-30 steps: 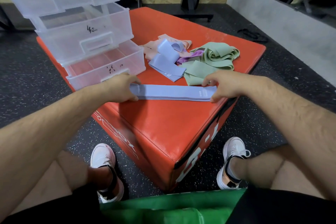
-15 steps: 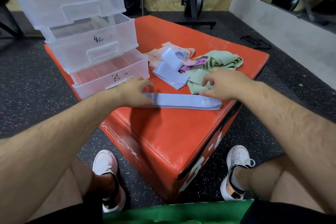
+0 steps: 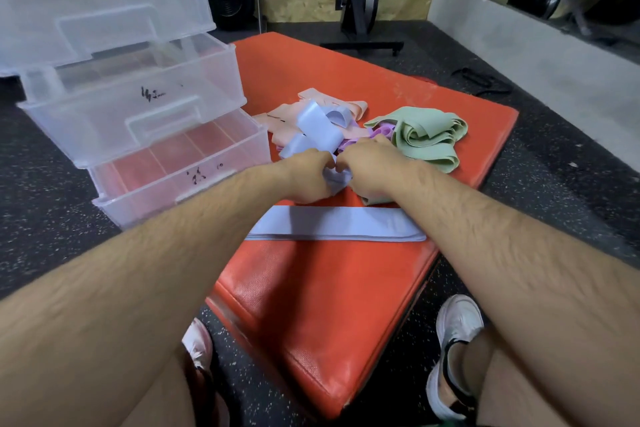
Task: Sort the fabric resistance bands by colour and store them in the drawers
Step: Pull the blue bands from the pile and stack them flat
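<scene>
Blue band (image 3: 333, 178) — left hand (image 3: 304, 180), right hand (image 3: 372, 168) gripping.

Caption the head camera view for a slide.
Left hand and right hand grip a crumpled blue band; a flattened blue band lies nearer on the red box.

Even indoor light, soft shadows, wide-angle bending at edges, slight motion blur.

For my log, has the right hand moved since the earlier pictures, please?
Yes: the right hand left the flat blue band, moving away across the red box to the pile.
</scene>
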A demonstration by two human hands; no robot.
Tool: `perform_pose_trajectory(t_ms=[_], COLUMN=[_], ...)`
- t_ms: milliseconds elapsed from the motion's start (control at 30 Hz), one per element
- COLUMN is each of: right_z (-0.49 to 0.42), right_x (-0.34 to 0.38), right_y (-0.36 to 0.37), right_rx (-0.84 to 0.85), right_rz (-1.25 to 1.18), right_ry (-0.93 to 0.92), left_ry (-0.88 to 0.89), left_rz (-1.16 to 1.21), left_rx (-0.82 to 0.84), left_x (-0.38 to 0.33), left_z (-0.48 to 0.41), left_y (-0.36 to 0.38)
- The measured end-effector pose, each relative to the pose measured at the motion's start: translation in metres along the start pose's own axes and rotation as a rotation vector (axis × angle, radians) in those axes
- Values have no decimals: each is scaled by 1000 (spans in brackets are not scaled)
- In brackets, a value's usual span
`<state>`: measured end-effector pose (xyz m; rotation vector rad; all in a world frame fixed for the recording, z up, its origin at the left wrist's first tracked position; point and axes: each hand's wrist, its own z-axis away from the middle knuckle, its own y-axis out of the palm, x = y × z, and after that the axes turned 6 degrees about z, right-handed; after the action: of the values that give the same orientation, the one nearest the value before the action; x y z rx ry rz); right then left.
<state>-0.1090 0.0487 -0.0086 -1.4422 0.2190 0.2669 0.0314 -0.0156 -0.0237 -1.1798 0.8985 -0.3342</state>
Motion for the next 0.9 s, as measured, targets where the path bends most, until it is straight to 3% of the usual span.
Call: perform_pose_trajectory(t_ms=[200,367,533,600,700,900], right_z=[-10,2,11,13,16,13], right_x=[-13,-15,-8,-4,0,2], right_y=[0,-19,-32,-34,-37,-38], right_rx=[6,-135,-348,-420,-410,-326], right_rz=[-278,-590,-736,-945,-1224,-1275], right_ry=[23,28,21,61,100,162], left_ry=[-78,-30,25,42,38,22], left_rz=[47,201,247,265,486,734], left_rx=[1,-133,-306,-379,-499,-510], left_x=[4,3,-1,-5,-7,-6], left_z=[-4,0,9,15,24,40], left_y=[-6,-19,-35,-41,-47,-62])
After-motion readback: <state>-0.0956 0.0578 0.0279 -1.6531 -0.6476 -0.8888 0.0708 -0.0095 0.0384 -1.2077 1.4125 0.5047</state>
